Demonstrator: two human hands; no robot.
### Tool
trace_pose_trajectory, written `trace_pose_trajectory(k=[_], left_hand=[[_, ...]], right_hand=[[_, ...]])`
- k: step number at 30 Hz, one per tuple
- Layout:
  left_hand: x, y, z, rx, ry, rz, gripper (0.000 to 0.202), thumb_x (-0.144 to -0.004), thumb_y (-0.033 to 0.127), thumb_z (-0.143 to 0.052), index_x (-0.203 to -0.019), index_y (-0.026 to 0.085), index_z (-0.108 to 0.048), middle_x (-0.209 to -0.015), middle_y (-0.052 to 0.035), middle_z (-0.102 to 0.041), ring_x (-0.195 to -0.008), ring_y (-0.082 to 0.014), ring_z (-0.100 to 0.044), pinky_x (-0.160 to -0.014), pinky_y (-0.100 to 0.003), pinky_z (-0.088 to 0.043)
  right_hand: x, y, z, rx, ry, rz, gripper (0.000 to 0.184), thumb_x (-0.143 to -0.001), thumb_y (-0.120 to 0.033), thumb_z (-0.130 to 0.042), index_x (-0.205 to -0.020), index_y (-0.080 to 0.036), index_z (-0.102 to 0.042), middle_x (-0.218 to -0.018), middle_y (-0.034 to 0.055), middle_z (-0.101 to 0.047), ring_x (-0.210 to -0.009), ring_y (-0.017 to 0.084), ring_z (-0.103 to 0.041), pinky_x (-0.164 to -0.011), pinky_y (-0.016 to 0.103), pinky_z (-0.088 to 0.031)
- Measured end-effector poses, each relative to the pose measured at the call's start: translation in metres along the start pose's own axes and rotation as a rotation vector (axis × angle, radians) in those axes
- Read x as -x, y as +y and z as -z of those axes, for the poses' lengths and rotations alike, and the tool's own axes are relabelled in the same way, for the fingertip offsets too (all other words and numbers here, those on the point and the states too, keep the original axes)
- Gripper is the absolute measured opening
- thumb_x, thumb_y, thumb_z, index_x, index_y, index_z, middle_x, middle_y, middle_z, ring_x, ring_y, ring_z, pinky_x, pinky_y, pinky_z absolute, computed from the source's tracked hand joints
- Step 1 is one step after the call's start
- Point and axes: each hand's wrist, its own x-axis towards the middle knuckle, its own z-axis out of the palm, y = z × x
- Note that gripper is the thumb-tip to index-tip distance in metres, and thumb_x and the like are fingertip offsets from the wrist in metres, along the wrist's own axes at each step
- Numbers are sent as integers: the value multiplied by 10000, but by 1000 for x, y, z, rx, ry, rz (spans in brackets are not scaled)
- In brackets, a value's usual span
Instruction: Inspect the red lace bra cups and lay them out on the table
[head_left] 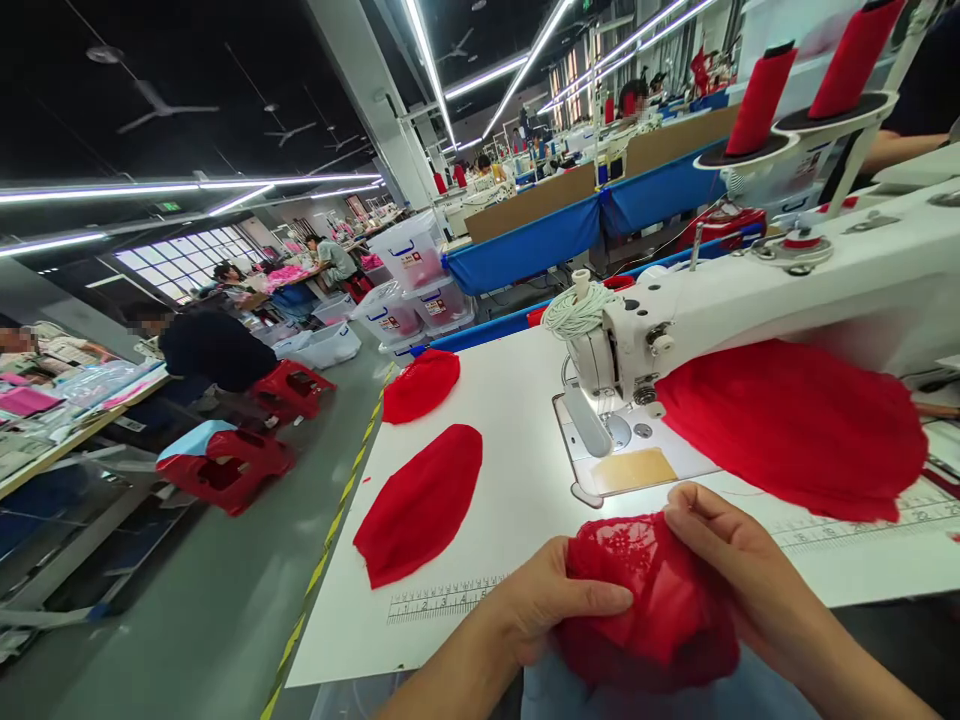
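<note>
A piece of sheer red fabric with a lacy patch hangs between my two hands at the front of the sewing table. My left hand grips its left side, thumb lying on top. At the upper right edge, the thumb and fingers of my right hand pinch the fabric. Just beyond is a white sewing machine, its needle area lit above the metal plate. To the left lie two red fabric pieces, a nearer panel and a farther lacy one. A larger red fabric stack rests under the machine arm.
The white tabletop carries a printed ruler along its front edge. Red thread cones stand at upper right. Beyond the table are plastic bins, red stools and people at other stations. Yellow-black tape marks the floor.
</note>
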Motion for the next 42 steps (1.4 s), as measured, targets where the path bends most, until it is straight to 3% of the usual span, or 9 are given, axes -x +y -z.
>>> trace_pose_trajectory(k=[4, 8, 13, 16, 20, 24, 32, 38, 42], left_hand=[[2, -1, 0, -36, 36, -88, 440, -603, 417, -886, -883, 106, -749, -791, -74, -713, -714, -136, -625, -774, -256, -478], [4, 2, -3, -100, -9, -141, 455, -655, 451, -849, -934, 107, -742, -806, -73, -697, -731, -142, -610, -778, -271, -471], [4, 1, -7, -149, 23, -107, 467, -631, 503, -846, -862, 111, -742, -734, -34, -652, -658, -110, -541, -683, -232, -427], [4, -3, -8, -144, 25, -57, 517, -534, 529, -881, -804, 112, -737, -697, -23, -634, -628, -110, -515, -644, -234, -402], [3, -6, -15, -186, 23, 27, 498, -420, 422, -933, -779, 140, -735, -681, 9, -612, -625, -103, -483, -645, -234, -393], [3, -7, -23, -190, 28, 22, 490, -475, 441, -917, -817, 143, -732, -674, 10, -588, -631, -106, -472, -670, -244, -389], [0, -29, -29, -157, -79, -185, 445, -683, 536, -800, -822, 131, -682, -691, 5, -512, -640, -92, -430, -642, -228, -353], [0, -35, -39, -136, -22, -228, 522, -696, 649, -730, -693, 143, -604, -618, 12, -470, -550, -78, -386, -552, -241, -304], [-9, -57, -32, -233, -6, -122, 433, -593, 546, -845, -634, 183, -611, -555, 34, -426, -555, -102, -382, -563, -270, -331]], right_hand=[[0, -6, 7, 33, -171, -99, 436, -747, -537, -777, -1014, -227, -629, -781, 22, -656, -694, 181, -600, -647, 272, -478], [-2, -7, 14, 87, -279, -169, 417, -772, -556, -741, -909, -164, -709, -789, 64, -674, -736, 204, -619, -670, 287, -483], [-3, 0, 9, 110, -141, -68, 340, -715, -489, -820, -807, -179, -715, -738, 35, -667, -690, 177, -605, -678, 276, -494], [0, 1, 1, 75, -18, 24, 343, -706, -493, -825, -752, -189, -672, -696, 0, -627, -639, 147, -566, -620, 239, -472], [2, 2, -7, 63, 94, 97, 377, -695, -503, -828, -710, -185, -625, -612, -24, -563, -543, 109, -468, -514, 208, -404], [-5, 6, -7, 49, 147, 141, 401, -686, -500, -836, -704, -177, -600, -583, -30, -521, -528, 102, -430, -498, 211, -394], [-20, 13, 0, -31, 188, 170, 422, -663, -478, -862, -685, -186, -558, -549, -57, -470, -474, 82, -381, -440, 197, -364], [-23, 9, -14, -118, 250, 152, 495, -561, -478, -907, -664, -195, -514, -514, -68, -449, -443, 74, -353, -411, 198, -348], [-23, 8, -18, -98, 255, 79, 539, -524, -517, -902, -666, -210, -482, -512, -83, -405, -430, 71, -320, -391, 205, -338]])
